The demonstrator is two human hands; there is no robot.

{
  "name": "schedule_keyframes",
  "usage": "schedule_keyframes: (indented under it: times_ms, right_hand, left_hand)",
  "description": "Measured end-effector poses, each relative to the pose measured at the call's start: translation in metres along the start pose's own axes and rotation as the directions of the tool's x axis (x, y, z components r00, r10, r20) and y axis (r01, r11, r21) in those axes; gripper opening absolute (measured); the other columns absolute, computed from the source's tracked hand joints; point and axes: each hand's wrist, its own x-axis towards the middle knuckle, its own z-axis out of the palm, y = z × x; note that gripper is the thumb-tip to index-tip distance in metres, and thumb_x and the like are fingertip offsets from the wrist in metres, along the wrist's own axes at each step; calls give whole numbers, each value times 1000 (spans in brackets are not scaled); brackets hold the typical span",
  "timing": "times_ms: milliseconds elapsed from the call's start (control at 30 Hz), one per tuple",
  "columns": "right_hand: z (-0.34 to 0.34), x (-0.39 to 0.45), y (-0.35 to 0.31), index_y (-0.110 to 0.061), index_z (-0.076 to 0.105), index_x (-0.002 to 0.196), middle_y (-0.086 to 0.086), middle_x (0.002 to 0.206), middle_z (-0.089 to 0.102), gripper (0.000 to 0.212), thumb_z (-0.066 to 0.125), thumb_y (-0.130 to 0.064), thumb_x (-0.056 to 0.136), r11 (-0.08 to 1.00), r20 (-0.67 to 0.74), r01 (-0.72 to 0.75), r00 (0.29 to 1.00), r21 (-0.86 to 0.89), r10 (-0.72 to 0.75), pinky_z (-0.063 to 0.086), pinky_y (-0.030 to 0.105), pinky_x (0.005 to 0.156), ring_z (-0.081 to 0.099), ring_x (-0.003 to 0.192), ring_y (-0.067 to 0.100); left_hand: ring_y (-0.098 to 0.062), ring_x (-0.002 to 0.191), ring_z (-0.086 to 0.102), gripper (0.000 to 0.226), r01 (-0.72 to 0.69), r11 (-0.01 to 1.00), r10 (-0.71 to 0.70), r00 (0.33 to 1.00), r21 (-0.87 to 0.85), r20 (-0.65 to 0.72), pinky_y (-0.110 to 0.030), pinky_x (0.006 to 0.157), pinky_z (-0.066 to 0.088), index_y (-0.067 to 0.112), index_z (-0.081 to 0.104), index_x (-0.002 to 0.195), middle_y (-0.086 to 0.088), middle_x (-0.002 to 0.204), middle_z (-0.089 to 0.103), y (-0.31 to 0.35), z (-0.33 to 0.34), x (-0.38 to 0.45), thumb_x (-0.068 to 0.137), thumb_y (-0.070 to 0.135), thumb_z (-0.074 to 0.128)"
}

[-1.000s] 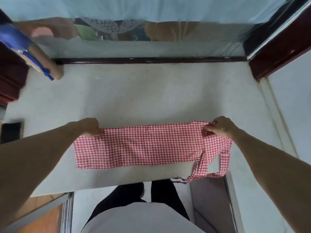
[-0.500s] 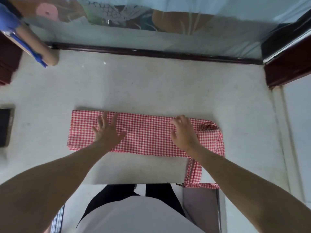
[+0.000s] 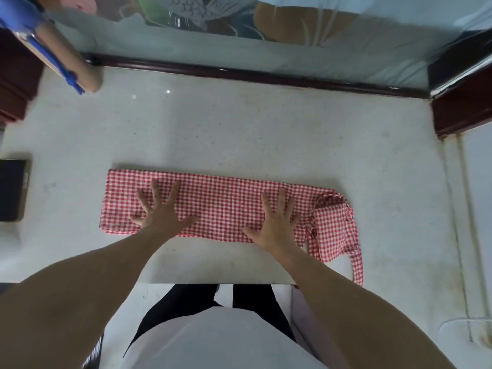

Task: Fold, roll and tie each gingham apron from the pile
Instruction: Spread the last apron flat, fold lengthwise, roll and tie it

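- The gingham apron (image 3: pixel 226 206) is red-and-white checked cloth, folded down into one long, narrow band lying flat on the pale bench (image 3: pixel 239 134).
- Its long axis runs left to right, roughly parallel to the bench's near edge, and the band sits closer to that near edge than to the far one.
- The left end is squared off and neat; the right end is bunched, with a looser flap of cloth turned toward the near edge.
- From that right end a thin strap (image 3: pixel 358 267) of the same check trails down to the near edge of the bench and hangs just over it.
- The left hand (image 3: pixel 162 211) lies palm down on the left part of the band, fingers straight and spread wide, its grip fully open and pressing, not clutching.
- The right hand (image 3: pixel 277 222) does the same on the right part, fingers splayed flat, holding nothing.
- A dark flat object (image 3: pixel 12 190) lies at the bench's left edge, well apart from the apron.
- A tan roll with a blue piece (image 3: pixel 66 59) rests at the far left corner.
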Motion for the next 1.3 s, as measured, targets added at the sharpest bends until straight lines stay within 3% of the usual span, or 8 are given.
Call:
schedule_keyframes:
  times_ms: [167,333,467,667,833,1000,1200,1300]
  right_hand:
    - [3,-2,4,-30,-2,159,5,163,-27,107,58,-73,81,992,-42,103,994,73,-100,2,62,121,-21,150,36]
    - [-3,-5,21,-31,7,159,0,165,-23,96,64,-58,87,965,-34,180,984,192,-177,3,57,123,-21,151,28]
    - [-5,-2,36,-29,28,156,5,166,-17,79,67,-41,89,937,7,306,950,166,-312,7,54,124,-18,152,29]
    - [-26,-22,75,-6,64,117,15,141,47,33,65,-17,86,963,-215,249,951,99,-223,36,51,113,40,133,32]
    - [-45,-24,146,-13,60,109,18,141,40,37,70,-12,73,997,-426,83,902,9,-71,38,58,109,36,134,37]
    - [-52,-29,203,-12,49,132,14,144,41,53,73,-27,87,888,-217,-82,956,452,199,49,30,91,53,120,30]
    - [-101,-20,262,-18,59,124,-3,96,67,50,82,-18,79,887,88,-1,995,461,-44,48,12,67,64,79,9]
    - [-128,-6,293,-14,71,93,2,86,66,22,80,-5,75,954,-247,197,959,225,-140,55,35,67,66,75,24]
  left_hand:
    - [-50,145,-12,108,132,986,-129,991,98,-36,-74,111,7,30,-2,157,-24,159,-18,30,-29,1,82,49,73]
    - [-41,146,11,89,-262,957,283,937,124,-204,-51,117,28,22,13,153,-20,158,5,118,-13,-23,78,-1,56]
    - [-35,140,22,82,-481,868,496,851,120,-172,-49,106,41,27,20,151,-15,153,14,174,21,-45,83,2,58]
    - [-47,146,-15,104,-353,908,340,936,226,95,-72,111,10,35,-15,153,-18,160,-22,202,55,-39,88,1,59]
    - [-48,145,-19,98,-318,918,309,948,236,75,-74,110,7,35,-16,153,-18,159,-25,208,59,-38,90,-1,49]
    - [-48,145,-18,90,-288,916,283,957,278,57,-73,111,7,35,-18,153,-18,159,-25,211,65,-38,96,6,46]
    - [-47,146,-16,89,-249,916,250,967,314,39,-72,112,5,35,-16,153,-18,160,-22,215,64,-40,97,12,49]
    - [-46,146,-16,88,-252,917,256,966,309,26,-71,112,4,35,-14,154,-18,160,-21,214,64,-41,97,12,49]
